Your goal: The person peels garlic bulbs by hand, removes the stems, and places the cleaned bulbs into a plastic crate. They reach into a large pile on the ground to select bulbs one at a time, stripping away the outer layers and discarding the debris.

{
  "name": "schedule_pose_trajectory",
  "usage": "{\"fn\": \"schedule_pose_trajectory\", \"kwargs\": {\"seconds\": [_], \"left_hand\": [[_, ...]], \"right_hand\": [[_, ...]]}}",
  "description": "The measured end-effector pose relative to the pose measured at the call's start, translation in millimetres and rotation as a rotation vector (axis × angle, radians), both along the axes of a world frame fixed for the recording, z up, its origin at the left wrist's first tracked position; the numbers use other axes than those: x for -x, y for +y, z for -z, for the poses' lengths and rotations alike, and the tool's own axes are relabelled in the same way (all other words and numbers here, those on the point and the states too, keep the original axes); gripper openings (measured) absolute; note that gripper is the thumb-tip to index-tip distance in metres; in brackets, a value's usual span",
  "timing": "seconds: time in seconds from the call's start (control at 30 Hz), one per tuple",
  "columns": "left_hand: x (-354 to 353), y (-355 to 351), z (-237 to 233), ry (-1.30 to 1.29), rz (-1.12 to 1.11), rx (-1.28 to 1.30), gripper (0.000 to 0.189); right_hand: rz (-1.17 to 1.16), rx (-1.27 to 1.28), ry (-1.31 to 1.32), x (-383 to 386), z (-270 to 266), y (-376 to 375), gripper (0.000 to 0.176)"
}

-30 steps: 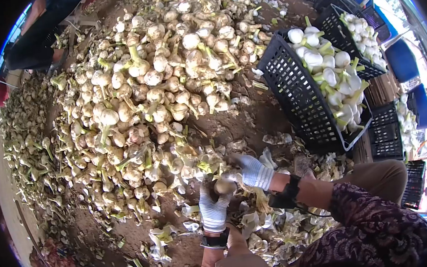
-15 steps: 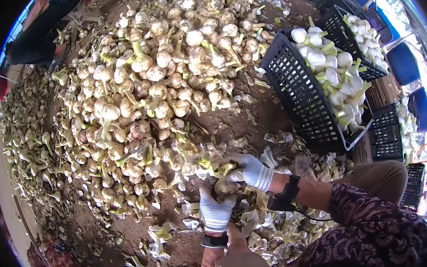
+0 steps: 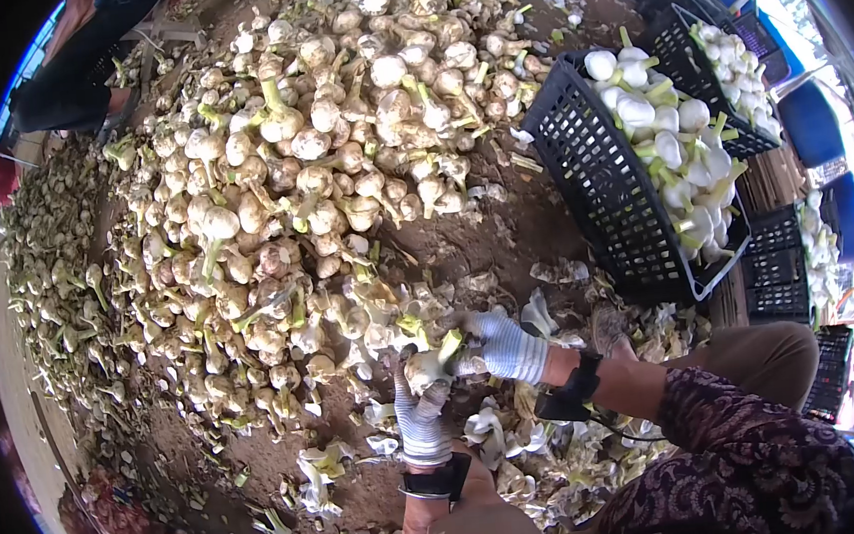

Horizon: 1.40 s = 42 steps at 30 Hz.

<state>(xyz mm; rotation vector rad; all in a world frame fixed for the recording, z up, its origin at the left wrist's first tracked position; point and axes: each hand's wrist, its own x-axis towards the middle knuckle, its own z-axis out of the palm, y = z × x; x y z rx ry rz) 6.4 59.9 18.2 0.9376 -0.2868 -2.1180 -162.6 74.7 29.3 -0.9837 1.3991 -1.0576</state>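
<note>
the left hand (image 3: 421, 416), in a white knitted glove, comes up from the lower edge of the view. its fingers are bent around a garlic bulb (image 3: 423, 370) from below, so the hand is closed on it and the bulb sits at the fingertips. the right hand (image 3: 503, 346), in the same kind of glove, reaches in from the right side. its fingers are also curled, and their tips meet the bulb on its right side, next to the short green stem (image 3: 450, 343) that stands out of the bulb. whether they pinch the stem or the loose skin, i cannot tell. the two hands are together, both clamped on this one bulb, which is between them and a little above the left palm. each wrist carries a black band: one on the left wrist (image 3: 434, 483), one on the right wrist (image 3: 573, 396).

the bulb is held just in front of the near edge of a big pile of unpeeled garlic (image 3: 320, 175) that lies on the brown ground. under and around the hands lie many pale peels (image 3: 521, 445). to the upper right of the right hand, well apart from it, a black crate (image 3: 602, 193) stands tilted and holds clean white garlic (image 3: 673, 142). a second crate (image 3: 679, 46) with white bulbs is behind it. at the lower right are the patterned sleeve (image 3: 753, 462) and a knee in tan cloth (image 3: 770, 360). at the far upper left, part of another person in dark clothes (image 3: 72, 84) shows.
</note>
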Motion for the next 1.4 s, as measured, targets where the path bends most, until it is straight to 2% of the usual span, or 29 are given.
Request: {"fn": "schedule_pose_trajectory", "kwargs": {"seconds": [0.03,0.1,0.17,0.23,0.3,0.37,0.43,0.47,0.5,0.57,0.6,0.67,0.7,0.73,0.77,0.83,0.87,0.9,0.97,1.03,1.1,1.13,1.17,1.23,1.27,1.3,1.33,1.37,1.4], "left_hand": [[-1,1,3,-0.128,0.037,0.09,0.056],[-5,-1,3,-0.098,0.08,0.041,0.054],[-9,-3,2,-0.036,0.165,-0.056,0.059],[-6,-2,2,-0.148,0.211,-0.054,0.065],[-7,-7,0,0.029,0.286,-0.141,0.065],[-7,-3,6,0.031,0.312,-0.08,0.066],[-2,0,10,-0.058,0.163,-0.074,0.067],[-5,-1,10,-0.059,0.158,-0.073,0.067],[-9,-5,6,0.029,0.221,-0.053,0.066],[-11,-5,7,0.119,0.28,-0.031,0.065],[-9,-2,14,0.009,0.201,-0.007,0.065],[-7,2,36,-0.118,0.14,0.092,0.067],[-2,1,20,-0.219,0.132,0.161,0.071],[-4,8,41,-0.16,0.097,0.099,0.07],[-8,16,62,-0.102,0.061,0.035,0.07],[-3,-3,20,0.214,-0.019,-0.019,0.059],[-7,-6,18,0.214,-0.029,-0.068,0.043],[-2,-9,20,0.04,-0.121,0.065,0.043],[-4,-14,15,-0.036,-0.135,0.078,0.036],[-4,-18,7,-0.059,-0.14,0.07,0.038],[-4,-21,-14,-0.211,-0.096,0.159,0.038],[-2,-20,-27,-0.321,0.028,0.225,0.035],[1,-17,-38,-0.319,0.03,0.229,0.035],[8,-8,-51,-0.457,0.26,0.604,0.029],[10,-8,-52,-0.577,0.414,0.963,0.028],[10,-1,-38,-0.607,0.539,0.984,0.022],[8,3,-22,-0.79,0.768,0.978,0.02],[4,4,-5,-0.971,0.998,0.96,0.018],[-7,11,16,-1.076,1.09,0.94,0.021]], "right_hand": [[-0.015,0.166,0.15,-2,1,0,0.047],[-0.049,0.183,0.187,3,5,1,0.043],[-0.151,0.313,0.367,6,13,0,0.036],[-0.16,0.284,0.384,6,9,-6,0.029],[-0.178,0.313,0.485,5,13,-12,0.025],[-0.147,0.335,0.541,4,19,-15,0.023],[-0.207,0.206,0.494,4,23,-21,0.029],[-0.194,0.269,0.502,7,24,-20,0.039],[-0.198,0.27,0.501,12,19,-17,0.039],[0.069,0.076,0.383,23,3,-10,0.041],[0.179,-0.008,-0.05,23,12,-4,0.042],[0.059,0.005,0.034,17,-8,3,0.041],[-0.062,0.021,0.115,14,-16,5,0.04],[-0.034,-0.076,-0.051,11,-10,7,0.036],[-0.036,-0.074,-0.051,13,-4,8,0.036],[-0.031,-0.174,-0.196,14,1,7,0.035],[-0.102,-0.158,-0.226,15,-7,3,0.033],[-0.105,-0.162,-0.227,15,-5,5,0.033],[-0.194,-0.019,0.044,20,6,9,0.03],[-0.082,-0.118,-0.129,27,8,7,0.024],[0.044,-0.166,-0.102,28,8,5,0.02],[0.047,-0.166,-0.101,28,3,2,0.02],[0.082,-0.17,-0.101,29,-2,-2,0.018],[0.116,-0.172,-0.1,28,-2,-6,0.018],[0.238,-0.179,-0.171,29,6,-8,0.018],[0.358,-0.187,-0.242,30,9,-10,0.019],[0.4,-0.365,-0.428,36,1,-12,0.021],[0.4,-0.361,-0.424,37,-6,-13,0.021],[0.392,-0.34,-0.448,39,-12,-16,0.021]]}}
